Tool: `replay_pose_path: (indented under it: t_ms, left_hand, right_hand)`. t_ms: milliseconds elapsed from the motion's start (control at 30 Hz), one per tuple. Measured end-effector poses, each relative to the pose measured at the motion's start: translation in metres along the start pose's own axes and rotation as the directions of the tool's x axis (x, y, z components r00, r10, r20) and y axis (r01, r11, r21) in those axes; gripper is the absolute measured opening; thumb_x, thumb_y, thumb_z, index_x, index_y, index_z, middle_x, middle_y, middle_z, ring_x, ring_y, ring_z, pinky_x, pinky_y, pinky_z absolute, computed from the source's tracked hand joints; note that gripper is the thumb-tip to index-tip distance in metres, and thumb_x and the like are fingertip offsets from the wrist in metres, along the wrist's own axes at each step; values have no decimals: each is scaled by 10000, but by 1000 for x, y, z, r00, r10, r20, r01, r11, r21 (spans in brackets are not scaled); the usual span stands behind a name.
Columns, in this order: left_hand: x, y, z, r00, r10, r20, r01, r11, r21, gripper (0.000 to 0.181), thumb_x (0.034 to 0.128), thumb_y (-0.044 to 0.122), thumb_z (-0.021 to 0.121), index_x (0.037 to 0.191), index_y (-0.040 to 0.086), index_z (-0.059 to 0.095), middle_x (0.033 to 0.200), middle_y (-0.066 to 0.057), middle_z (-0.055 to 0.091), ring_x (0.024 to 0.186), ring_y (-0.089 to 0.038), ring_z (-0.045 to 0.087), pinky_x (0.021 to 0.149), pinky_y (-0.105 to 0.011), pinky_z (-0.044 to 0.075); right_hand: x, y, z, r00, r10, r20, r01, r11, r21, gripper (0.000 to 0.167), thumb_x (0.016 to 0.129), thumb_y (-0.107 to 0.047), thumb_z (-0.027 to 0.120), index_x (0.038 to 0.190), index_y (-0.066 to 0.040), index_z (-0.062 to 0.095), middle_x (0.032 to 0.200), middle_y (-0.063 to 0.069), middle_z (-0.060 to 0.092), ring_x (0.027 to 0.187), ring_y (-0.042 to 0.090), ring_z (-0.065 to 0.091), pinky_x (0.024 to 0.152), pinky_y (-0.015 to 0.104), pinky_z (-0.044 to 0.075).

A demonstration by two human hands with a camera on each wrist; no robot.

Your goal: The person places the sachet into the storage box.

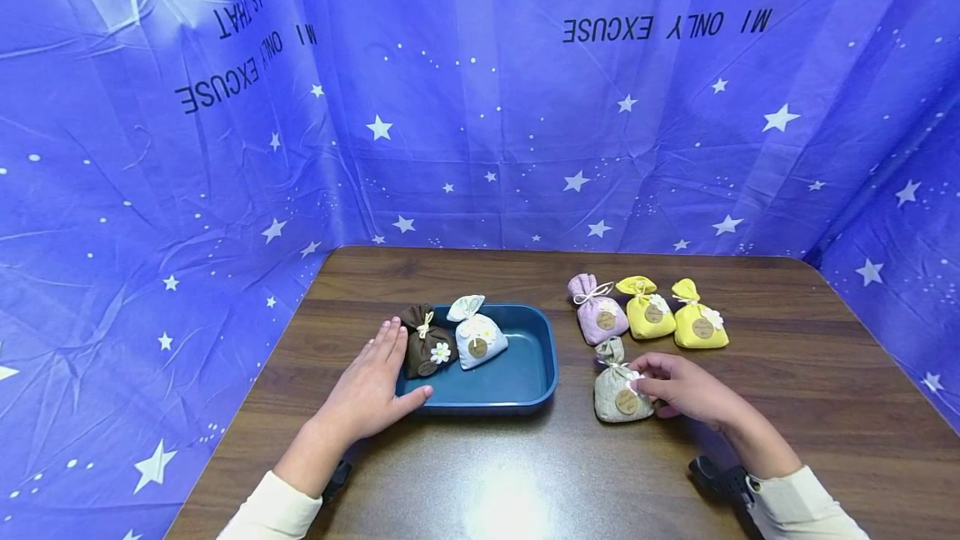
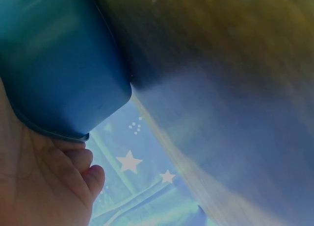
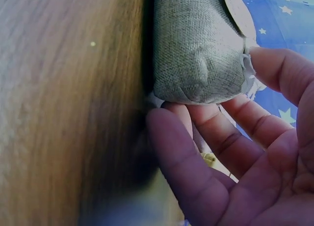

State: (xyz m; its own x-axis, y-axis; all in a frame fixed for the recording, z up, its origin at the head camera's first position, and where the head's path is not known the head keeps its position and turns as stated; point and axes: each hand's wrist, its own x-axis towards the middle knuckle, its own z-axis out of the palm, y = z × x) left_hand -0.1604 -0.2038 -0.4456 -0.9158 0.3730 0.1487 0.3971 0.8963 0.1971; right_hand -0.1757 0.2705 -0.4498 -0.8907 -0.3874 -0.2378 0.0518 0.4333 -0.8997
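Observation:
A dark blue tray [image 1: 525, 396] stands left of the table's middle. My left hand [image 1: 372, 384] rests along its left side with fingers straight and thumb at the front rim; in the left wrist view this hand [image 2: 46, 174] lies against the tray's outer wall [image 2: 73, 74]. Inside the tray are a brown drawstring sachet [image 1: 420, 348] and a white one [image 1: 480, 336]. To the tray's right, my right hand [image 1: 697, 390] grips the right side of a grey sachet [image 1: 611, 398]. The right wrist view shows thumb and fingers around the grey cloth [image 3: 196, 54].
Behind the grey sachet stand a lilac sachet [image 1: 596, 323] and two yellow ones [image 1: 647, 311], close together in a row. Wood-grain table [image 1: 390, 473] lies under everything. Blue star-printed curtains [image 1: 480, 107] hang behind and at both sides.

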Motion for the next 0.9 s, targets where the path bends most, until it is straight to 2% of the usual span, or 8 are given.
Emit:
replay_pose_path:
  t_ms: [367, 700, 900]
  left_hand:
    - [1, 0, 1, 1000, -3, 0, 3, 1000, -5, 995, 897, 599, 605, 1518, -95, 258, 1602, -259, 178, 1490, -353, 145, 1182, -493, 215]
    - [0, -3, 3, 1000, 1, 4, -1, 1000, 2, 1003, 907, 638, 559, 1516, -101, 261, 1600, -266, 183, 1487, -369, 157, 1177, -502, 225]
    - [1, -3, 3, 1000, 5, -4, -5, 1000, -5, 998, 903, 625, 578, 1514, -101, 266, 1598, -264, 189, 1487, -362, 158, 1179, -495, 225]
  right_hand:
    - [0, 1, 0, 1000, -18, -7, 18, 999, 29, 287, 961, -110, 616, 1182, 67, 569, 909, 91, 562, 764, 165, 580, 603, 365, 575]
    - [0, -5, 1, 998, -38, -48, 39, 999, 20, 283, 947, -81, 624, 1181, 68, 567, 931, 105, 553, 791, 189, 585, 618, 413, 587]
    - [1, -10, 1, 996, -62, -62, 64, 998, 29, 294, 941, -65, 624, 1188, 79, 556, 944, 115, 566, 781, 190, 596, 609, 432, 589]
